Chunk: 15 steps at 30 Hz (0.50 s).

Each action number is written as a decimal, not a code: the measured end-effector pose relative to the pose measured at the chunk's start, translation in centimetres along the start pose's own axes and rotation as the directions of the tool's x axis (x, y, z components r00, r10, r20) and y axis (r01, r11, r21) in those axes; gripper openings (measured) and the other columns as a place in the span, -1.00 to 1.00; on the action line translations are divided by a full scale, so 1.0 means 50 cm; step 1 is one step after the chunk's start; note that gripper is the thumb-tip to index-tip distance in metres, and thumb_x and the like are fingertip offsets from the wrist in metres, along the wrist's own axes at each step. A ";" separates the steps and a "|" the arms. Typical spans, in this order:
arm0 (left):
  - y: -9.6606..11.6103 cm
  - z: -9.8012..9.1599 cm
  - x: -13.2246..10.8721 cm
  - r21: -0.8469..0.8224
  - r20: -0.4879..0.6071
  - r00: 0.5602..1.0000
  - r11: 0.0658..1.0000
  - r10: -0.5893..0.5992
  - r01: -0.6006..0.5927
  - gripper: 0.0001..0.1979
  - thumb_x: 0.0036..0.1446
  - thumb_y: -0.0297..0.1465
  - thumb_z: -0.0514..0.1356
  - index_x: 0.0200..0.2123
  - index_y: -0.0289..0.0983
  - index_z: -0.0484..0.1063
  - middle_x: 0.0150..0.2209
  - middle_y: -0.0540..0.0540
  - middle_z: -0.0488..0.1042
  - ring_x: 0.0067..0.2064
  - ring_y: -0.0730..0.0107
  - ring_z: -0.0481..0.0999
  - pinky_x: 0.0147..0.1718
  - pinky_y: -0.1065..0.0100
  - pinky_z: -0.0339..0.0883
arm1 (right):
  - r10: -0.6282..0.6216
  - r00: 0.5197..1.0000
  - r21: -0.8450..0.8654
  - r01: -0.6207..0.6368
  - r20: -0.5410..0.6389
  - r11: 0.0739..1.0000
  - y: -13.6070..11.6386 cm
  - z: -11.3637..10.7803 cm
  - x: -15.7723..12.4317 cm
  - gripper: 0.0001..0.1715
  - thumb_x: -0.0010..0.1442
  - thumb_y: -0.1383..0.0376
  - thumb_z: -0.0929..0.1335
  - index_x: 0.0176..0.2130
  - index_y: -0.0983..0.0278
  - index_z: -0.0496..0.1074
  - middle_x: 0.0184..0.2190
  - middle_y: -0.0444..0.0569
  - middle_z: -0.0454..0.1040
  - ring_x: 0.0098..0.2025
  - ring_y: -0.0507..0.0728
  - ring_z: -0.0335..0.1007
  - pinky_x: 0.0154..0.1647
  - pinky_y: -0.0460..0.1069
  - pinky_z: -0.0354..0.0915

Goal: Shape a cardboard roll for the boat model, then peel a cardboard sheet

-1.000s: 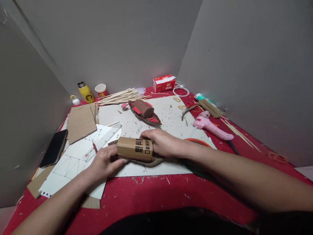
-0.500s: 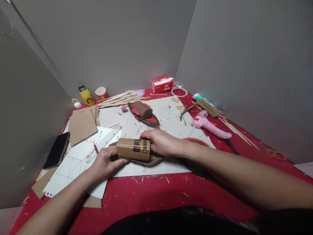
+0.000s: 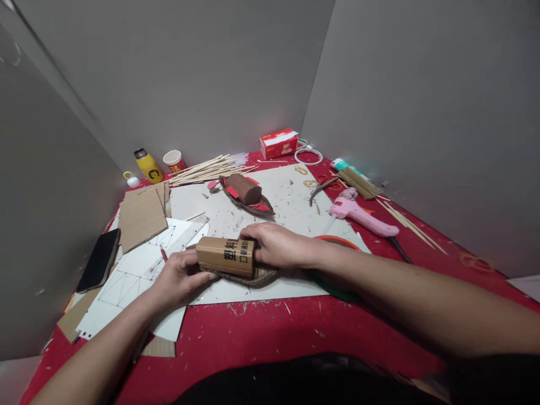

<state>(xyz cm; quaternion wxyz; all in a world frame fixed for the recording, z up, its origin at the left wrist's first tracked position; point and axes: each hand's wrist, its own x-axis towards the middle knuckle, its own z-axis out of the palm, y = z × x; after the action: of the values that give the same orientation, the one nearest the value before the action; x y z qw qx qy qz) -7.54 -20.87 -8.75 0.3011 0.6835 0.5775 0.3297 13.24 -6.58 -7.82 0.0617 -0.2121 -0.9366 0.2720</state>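
A curved cardboard roll (image 3: pixel 224 256) with black printed characters lies across a flat, leaf-shaped cardboard base (image 3: pixel 257 277) on a white sheet. My left hand (image 3: pixel 179 277) grips the roll's left end with curled fingers. My right hand (image 3: pixel 276 244) is closed over its right end and presses it down onto the base. Farther back on the sheet sits a finished-looking cardboard boat (image 3: pixel 247 194) with a brown roll and red pieces.
A pink glue gun (image 3: pixel 360 215) lies at the right, with bamboo skewers (image 3: pixel 211 166) behind. Cardboard pieces (image 3: pixel 141 214), a ruler (image 3: pixel 183 239) and a black phone (image 3: pixel 99 259) lie left. A yellow bottle (image 3: pixel 147 164), paper cup (image 3: pixel 174 160) and red tissue box (image 3: pixel 279 144) stand by the grey walls.
The cardboard roll and both hands have shifted slightly to the left on the base. The view has drifted a little.
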 end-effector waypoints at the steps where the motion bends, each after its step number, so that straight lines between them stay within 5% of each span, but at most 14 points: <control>1: 0.000 -0.002 0.000 -0.011 0.000 1.000 1.000 -0.012 0.012 -0.84 0.10 -0.35 0.28 -0.24 -0.26 0.58 -0.23 -0.16 0.60 -0.18 0.26 0.54 -0.15 0.18 0.42 | -0.001 1.000 0.013 0.001 0.003 1.000 -0.001 -0.001 0.000 -0.81 0.03 0.46 0.34 -0.30 0.27 0.47 -0.31 0.02 0.55 -0.27 0.14 0.43 -0.30 -0.03 0.27; 9: 0.011 -0.012 0.005 -0.057 0.018 1.000 0.998 -0.014 0.015 -0.84 0.07 -0.39 0.30 -0.23 -0.23 0.59 -0.22 -0.16 0.60 -0.18 0.27 0.54 -0.15 0.18 0.43 | 0.047 0.998 0.092 -0.051 0.040 0.994 -0.028 -0.074 -0.026 -0.60 0.12 0.35 0.36 -0.02 0.39 0.46 -0.12 0.11 0.55 -0.15 0.17 0.47 -0.18 -0.03 0.31; 15: 0.004 -0.015 0.004 -0.006 0.035 0.999 1.000 0.006 -0.006 -0.84 0.09 -0.39 0.27 -0.24 -0.26 0.58 -0.23 -0.18 0.61 -0.18 0.25 0.55 -0.18 0.19 0.43 | 0.115 0.991 -0.105 -0.121 -0.064 0.987 -0.002 -0.139 -0.117 -0.64 0.12 0.22 0.39 -0.07 0.28 0.49 -0.12 0.08 0.55 -0.14 0.24 0.46 -0.17 0.05 0.30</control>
<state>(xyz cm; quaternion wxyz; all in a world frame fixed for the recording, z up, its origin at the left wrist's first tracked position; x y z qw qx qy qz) -7.99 -20.68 -8.16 0.3123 0.6900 0.5690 0.3204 20.10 -5.83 -1.88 0.0608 -0.2782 -0.9336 0.2173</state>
